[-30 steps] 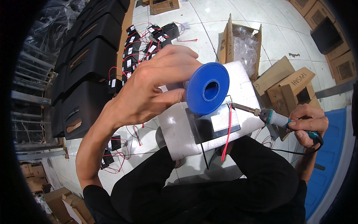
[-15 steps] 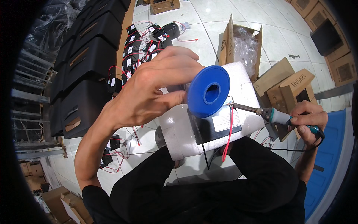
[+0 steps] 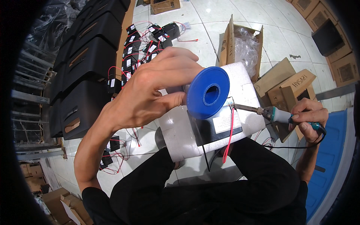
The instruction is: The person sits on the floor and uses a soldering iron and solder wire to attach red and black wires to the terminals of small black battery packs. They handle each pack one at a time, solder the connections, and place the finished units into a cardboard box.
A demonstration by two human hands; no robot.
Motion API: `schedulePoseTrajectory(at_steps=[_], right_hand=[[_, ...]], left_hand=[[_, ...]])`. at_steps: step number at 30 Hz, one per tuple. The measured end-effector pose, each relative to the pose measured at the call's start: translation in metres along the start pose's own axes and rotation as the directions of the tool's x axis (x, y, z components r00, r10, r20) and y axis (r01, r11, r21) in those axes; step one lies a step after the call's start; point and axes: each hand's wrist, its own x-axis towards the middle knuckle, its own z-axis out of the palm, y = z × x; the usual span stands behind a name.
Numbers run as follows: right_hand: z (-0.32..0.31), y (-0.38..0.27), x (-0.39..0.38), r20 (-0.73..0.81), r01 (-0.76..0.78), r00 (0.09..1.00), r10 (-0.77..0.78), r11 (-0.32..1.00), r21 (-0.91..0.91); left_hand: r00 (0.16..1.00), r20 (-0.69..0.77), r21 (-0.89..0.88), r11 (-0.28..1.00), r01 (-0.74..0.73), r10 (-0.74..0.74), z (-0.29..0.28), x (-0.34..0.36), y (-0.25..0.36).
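My left hand grips a blue spool of solder wire above a white foam block. A black battery with a white label lies on that block, partly hidden by the spool. In my right hand is a soldering iron with a teal and pale handle. Its tip meets the battery's terminal area, where a red wire begins. A black wire hangs over the battery's near edge. The spool's rim hides whether solder reaches the tip.
Several wired batteries lie on the tiled floor at the far left, beside a row of black cases. An open carton with clear plastic stands beyond the foam. Cardboard pieces and a blue panel are at right.
Almost nothing differs. The spool and my left hand have shifted very slightly left, while the iron's tip stays at the same terminal.
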Motion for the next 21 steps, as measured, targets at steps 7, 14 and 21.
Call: schedulePoseTrajectory(at_steps=[7, 14, 21], right_hand=[[0.002, 0.0, 0.0, -0.033, 0.011, 0.999, -0.011, 1.0, -0.012], [0.004, 0.002, -0.002, -0.11, 0.019, 0.994, -0.018, 1.0, 0.005], [0.015, 0.002, 0.007, -0.17, 0.089, 0.983, -0.071, 0.991, 0.102]], left_hand=[[1.0, -0.01, 0.012, 1.0, -0.004, 0.004, -0.001, 0.0, 0.0], [0.999, -0.031, -0.002, 1.0, 0.021, -0.021, -0.007, -0.012, -0.005], [0.921, -0.276, -0.143, 0.959, 0.244, -0.275, -0.005, -0.056, 0.011]])
